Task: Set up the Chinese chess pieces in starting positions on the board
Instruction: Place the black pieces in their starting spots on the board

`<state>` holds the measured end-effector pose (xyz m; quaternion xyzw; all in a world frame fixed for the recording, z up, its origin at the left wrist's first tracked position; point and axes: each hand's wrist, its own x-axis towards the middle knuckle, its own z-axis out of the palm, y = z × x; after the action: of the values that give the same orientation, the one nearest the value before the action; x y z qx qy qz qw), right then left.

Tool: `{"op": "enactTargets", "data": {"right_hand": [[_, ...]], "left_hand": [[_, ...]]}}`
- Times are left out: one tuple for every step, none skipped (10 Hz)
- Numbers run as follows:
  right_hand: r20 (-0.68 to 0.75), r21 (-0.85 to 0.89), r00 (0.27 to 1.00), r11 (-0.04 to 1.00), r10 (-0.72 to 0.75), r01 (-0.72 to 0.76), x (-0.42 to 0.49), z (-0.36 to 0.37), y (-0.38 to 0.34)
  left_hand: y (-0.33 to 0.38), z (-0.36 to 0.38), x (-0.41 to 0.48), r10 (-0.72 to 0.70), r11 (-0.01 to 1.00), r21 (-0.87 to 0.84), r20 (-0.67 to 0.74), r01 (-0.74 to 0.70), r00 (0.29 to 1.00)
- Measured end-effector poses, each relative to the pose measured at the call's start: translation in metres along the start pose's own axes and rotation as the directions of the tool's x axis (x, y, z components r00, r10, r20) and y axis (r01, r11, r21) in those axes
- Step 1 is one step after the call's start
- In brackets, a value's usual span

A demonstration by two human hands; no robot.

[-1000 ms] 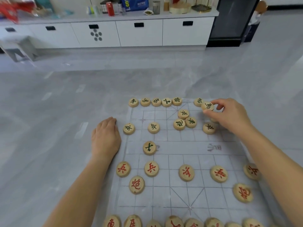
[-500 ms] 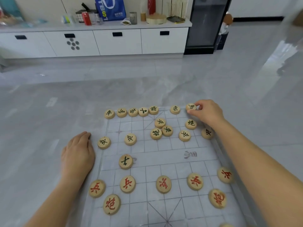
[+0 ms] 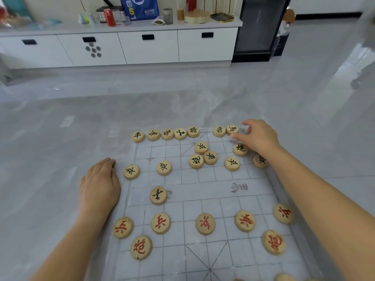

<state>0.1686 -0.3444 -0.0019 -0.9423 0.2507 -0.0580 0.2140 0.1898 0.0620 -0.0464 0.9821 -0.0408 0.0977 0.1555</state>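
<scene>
Round pale wooden horse piece (image 3: 232, 129), green-lettered, now set on far back row of translucent gridded board (image 3: 203, 189), touching elephant piece (image 3: 219, 130); a second ago carried nearer. Right hand (image 3: 259, 136) curled at its edge, grip cannot be told. Left hand (image 3: 99, 185) laid flat beside board. Far-right corner judged still unfilled.

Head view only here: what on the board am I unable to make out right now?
All in the head view:
- Far right corner of the board: covered by the right hand, so any piece there is hidden.
- Right hand's grip on the horse piece: fingertips blurred; holding or just touching, unclear.
- Green piece at the right edge: partly behind the forearm.
- Red back row: cut off by the bottom edge.
</scene>
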Motion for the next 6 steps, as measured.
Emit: {"op": "enactTargets", "data": {"right_hand": [[0.007,0.126,0.996,0.988,-0.092,0.091,-0.027,-0.002,-0.013],[0.068,0.094,0.969,0.969,-0.236,0.229,-0.053,0.006,-0.029],[0.196,-0.075,0.930,0.941,-0.311,0.330,-0.064,0.015,-0.040],[0.193,-0.195,0.928,0.915,-0.318,0.354,-0.067,0.021,-0.046],[0.126,-0.160,0.919,0.906,-0.375,0.391,-0.066,0.019,-0.049],[-0.086,0.079,0.970,0.969,-0.228,0.235,-0.044,0.000,-0.033]], "left_hand": [[0.000,0.000,0.000,0.004,1.000,-0.002,0.000,-0.004,1.000],[0.001,0.000,0.000,0.001,1.000,-0.006,0.003,-0.001,1.000],[0.000,-0.001,-0.001,-0.004,1.000,-0.009,0.005,0.004,1.000],[0.000,0.000,0.000,-0.005,1.000,-0.012,0.011,0.005,1.000],[0.000,0.000,0.000,-0.005,1.000,-0.014,0.005,0.005,1.000],[-0.001,0.001,0.000,-0.006,1.000,-0.008,0.002,0.006,1.000]]}}
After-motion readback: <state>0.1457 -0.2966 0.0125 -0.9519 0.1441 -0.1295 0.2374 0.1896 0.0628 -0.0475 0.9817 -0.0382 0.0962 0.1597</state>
